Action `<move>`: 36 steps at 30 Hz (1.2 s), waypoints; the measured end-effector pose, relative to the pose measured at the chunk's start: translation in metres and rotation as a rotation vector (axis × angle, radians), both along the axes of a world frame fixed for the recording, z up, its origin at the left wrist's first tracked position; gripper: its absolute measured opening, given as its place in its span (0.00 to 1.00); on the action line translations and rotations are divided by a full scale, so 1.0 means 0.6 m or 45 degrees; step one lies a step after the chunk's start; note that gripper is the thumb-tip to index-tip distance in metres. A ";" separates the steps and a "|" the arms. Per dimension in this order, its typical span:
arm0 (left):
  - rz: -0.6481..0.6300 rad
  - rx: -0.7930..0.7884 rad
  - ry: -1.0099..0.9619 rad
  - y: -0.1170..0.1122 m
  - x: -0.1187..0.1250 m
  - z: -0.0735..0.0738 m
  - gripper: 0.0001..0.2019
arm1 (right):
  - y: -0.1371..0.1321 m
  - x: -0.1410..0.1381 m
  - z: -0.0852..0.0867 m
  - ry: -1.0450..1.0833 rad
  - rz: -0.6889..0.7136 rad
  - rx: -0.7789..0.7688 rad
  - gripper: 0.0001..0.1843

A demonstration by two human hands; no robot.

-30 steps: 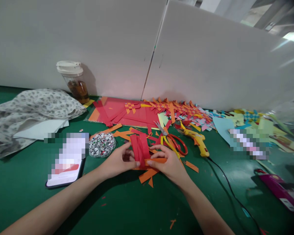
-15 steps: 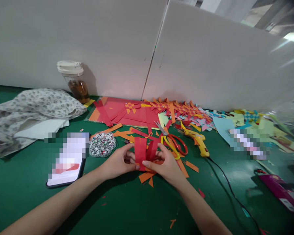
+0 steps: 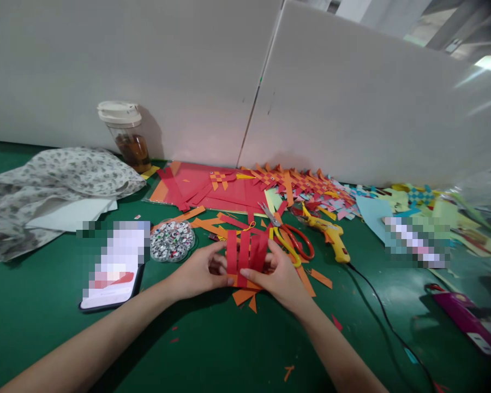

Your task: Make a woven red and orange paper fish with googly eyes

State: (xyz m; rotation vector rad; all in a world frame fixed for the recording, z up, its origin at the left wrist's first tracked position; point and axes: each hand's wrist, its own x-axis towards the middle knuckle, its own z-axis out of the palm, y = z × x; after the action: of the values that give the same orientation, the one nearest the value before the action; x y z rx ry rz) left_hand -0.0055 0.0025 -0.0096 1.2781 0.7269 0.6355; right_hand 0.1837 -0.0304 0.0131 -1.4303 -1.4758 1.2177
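Note:
Both my hands meet at the table's middle around a bundle of red paper strips (image 3: 245, 252) crossed by orange strips near the bottom. My left hand (image 3: 202, 271) pinches the bundle's lower left edge with thumb and fingers. My right hand (image 3: 279, 275) grips the right side, thumb on the bottom front. The red strips stand upright side by side. Loose orange paper scraps (image 3: 245, 297) lie on the green table (image 3: 213, 344) just under the hands.
A round tray of googly eyes (image 3: 172, 240) and a phone (image 3: 113, 270) lie left of the hands. Scissors (image 3: 288, 232) and a yellow glue gun (image 3: 329, 233) with its cable lie to the right. Red sheets, woven paper pieces, a lidded cup (image 3: 126, 136) and patterned cloth (image 3: 53, 185) sit behind.
The red strips, leaning left and splayed a second ago, now stand upright and lined up between both hands. The right hand has shifted slightly left onto the bundle.

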 end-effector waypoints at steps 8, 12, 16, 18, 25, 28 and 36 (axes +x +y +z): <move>0.018 0.065 0.026 -0.001 0.000 0.001 0.22 | -0.003 -0.006 -0.005 -0.002 -0.080 0.064 0.29; 0.012 0.056 0.014 0.000 0.000 0.000 0.24 | -0.003 -0.009 -0.002 0.010 -0.076 0.067 0.28; 0.030 0.052 0.013 0.000 0.001 -0.001 0.25 | -0.003 -0.011 -0.005 -0.005 -0.104 0.074 0.28; 0.037 0.042 0.019 0.000 0.001 -0.001 0.27 | -0.003 -0.011 -0.006 -0.019 -0.110 0.077 0.26; 0.040 -0.002 0.009 0.001 0.002 0.000 0.27 | -0.003 -0.012 -0.001 -0.015 -0.104 0.064 0.24; 0.062 -0.003 -0.002 0.001 0.003 -0.002 0.28 | -0.003 -0.013 0.002 -0.008 -0.120 0.053 0.22; 0.031 -0.002 -0.001 0.002 0.000 -0.002 0.29 | -0.003 -0.010 0.010 -0.027 -0.054 0.036 0.18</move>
State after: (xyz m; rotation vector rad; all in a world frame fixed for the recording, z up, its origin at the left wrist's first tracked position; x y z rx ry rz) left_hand -0.0052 0.0037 -0.0109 1.2691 0.7435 0.6548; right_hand 0.1778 -0.0324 0.0192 -1.4524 -1.4639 1.1551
